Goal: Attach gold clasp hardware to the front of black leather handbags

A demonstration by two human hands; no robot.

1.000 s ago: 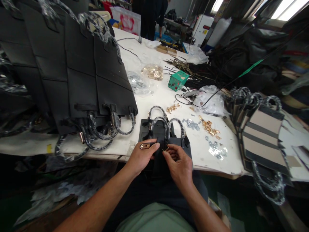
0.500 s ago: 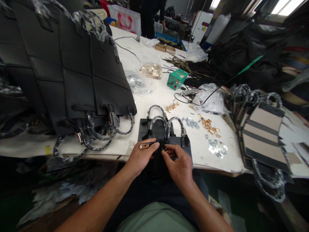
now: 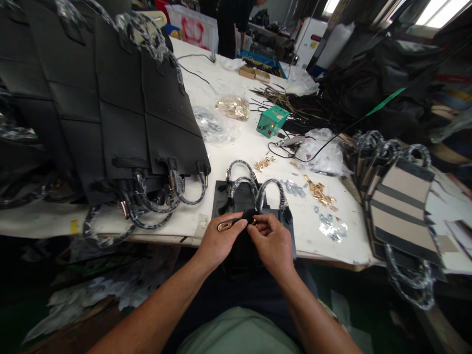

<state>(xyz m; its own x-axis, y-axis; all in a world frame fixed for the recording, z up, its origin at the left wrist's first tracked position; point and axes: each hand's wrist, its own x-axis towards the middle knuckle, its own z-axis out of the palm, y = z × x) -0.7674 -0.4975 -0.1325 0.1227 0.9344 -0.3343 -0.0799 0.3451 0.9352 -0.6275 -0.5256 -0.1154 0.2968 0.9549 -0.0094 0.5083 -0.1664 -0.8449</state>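
Your containers first: toward the far side of the worktop (image 3: 239,147), a clear plastic bag (image 3: 233,107) holds a heap of gold-coloured pieces, and a second clear bag (image 3: 214,125) beside it has greyish contents that you can't make out. Behind them stand two small cardboard boxes (image 3: 246,74), their contents too small to tell, a blue crate (image 3: 254,56) with dark items in it, and a whitish see-through tub (image 3: 192,25) with a red mark.

The black handbag (image 3: 241,196) lies in front of you at the near edge of the worktop, between your hands, its upright handles wrapped in plastic. Your left hand (image 3: 220,238) has thumb and fingers clamped on a black strap, whose end with its gold-coloured fitting (image 3: 223,225) sticks out to the left over the hand. Your right hand (image 3: 272,242) is just beside it, thumb and fingertips pinched together on a small gold-coloured piece (image 3: 254,222), mostly hidden, at the strap. To the right, loose gold-coloured fittings (image 3: 320,192) and silvery plates (image 3: 333,227) lie scattered.
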